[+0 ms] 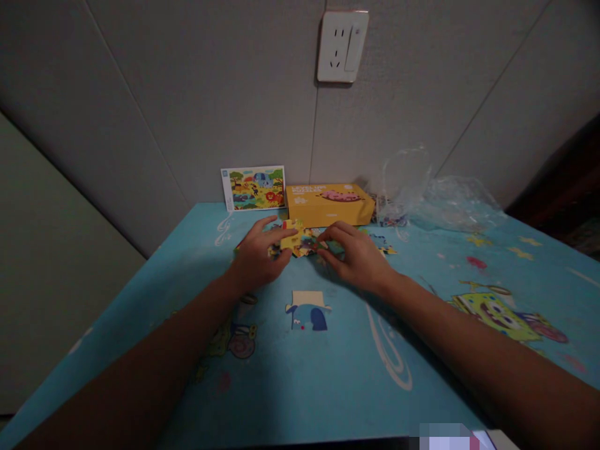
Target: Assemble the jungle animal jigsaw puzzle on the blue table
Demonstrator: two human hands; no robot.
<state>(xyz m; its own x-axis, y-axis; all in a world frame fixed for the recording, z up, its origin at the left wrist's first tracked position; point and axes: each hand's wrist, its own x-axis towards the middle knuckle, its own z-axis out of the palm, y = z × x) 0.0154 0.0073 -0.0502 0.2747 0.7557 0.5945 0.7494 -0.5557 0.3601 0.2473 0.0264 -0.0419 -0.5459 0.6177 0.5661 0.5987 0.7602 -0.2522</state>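
- At the near edge of the bench (300,387), toward the right, we see an object blurred into blocks, too unclear to name.
- The bench wears a blue cover printed with cartoon figures, stars and white swirls; our forearms reach across it from both lower corners.
- Between our forearms, one loose elephant piece (307,317) lies flat by itself, blue below and cream along its top, apart from the other pieces.
- Our left hand (260,253) is over the left part of the puzzle pieces, fingers parted, thumb and forefinger about a yellow piece (291,240); we cannot tell whether it grips.
- Our right hand (354,253) bends its thumb and fingers toward each other at the right side of that cluster; whether a piece is pinched there, we cannot tell.
- The puzzle pieces (308,242) lie between and under our hands, with more (382,242) just beyond the right one.
- Behind them sits a yellow box (328,207), lettered for puzzles.
- Left of it, a picture card (255,189) of animals leans upright.
- Right of it spreads a crumpled clear plastic bag (452,203).
- Farthest, we face a grey wall (210,94) bearing a white socket plate (340,47).
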